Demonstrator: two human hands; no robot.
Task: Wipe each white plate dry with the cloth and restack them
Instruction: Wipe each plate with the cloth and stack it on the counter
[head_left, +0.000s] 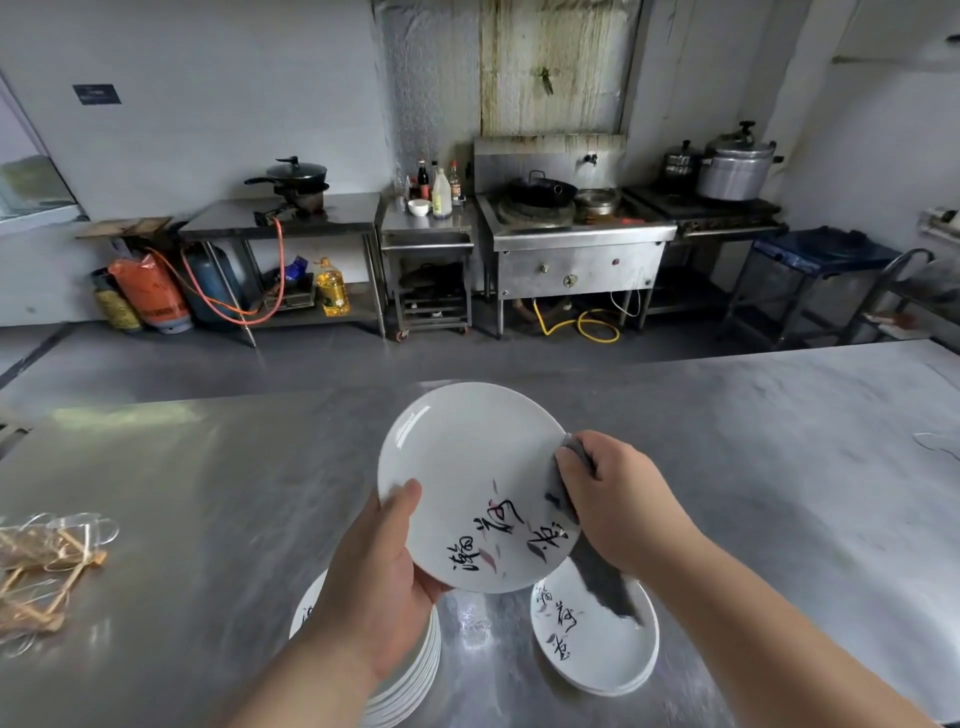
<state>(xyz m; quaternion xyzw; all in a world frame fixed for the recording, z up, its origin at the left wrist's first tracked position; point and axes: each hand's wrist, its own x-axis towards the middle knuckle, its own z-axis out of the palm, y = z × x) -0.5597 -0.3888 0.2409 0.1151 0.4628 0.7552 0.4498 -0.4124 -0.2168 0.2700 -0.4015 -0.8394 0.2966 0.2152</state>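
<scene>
Wiping plate (467, 483), held tilted above near edge of counter (208, 493): L hand (374, 587) clamps lower-left rim, thumb on face; R hand (618, 499) pinches cloth (608, 582) on right rim. Best rotate plate w/ L, sweep rim then centre, back too.

1. Open tabletop (779, 467) spreads wide to your right and beyond the held plate (457, 457).
2. Near you, a tall plate stack (415, 675) sits under your left hand (379, 587), with a short plate stack (608, 654) to its right and a narrow gap between them.
3. The cloth (608, 587) hangs down over the short plate stack.
4. A bundle of wooden sticks (41, 566) lies at the left edge, well apart.
</scene>
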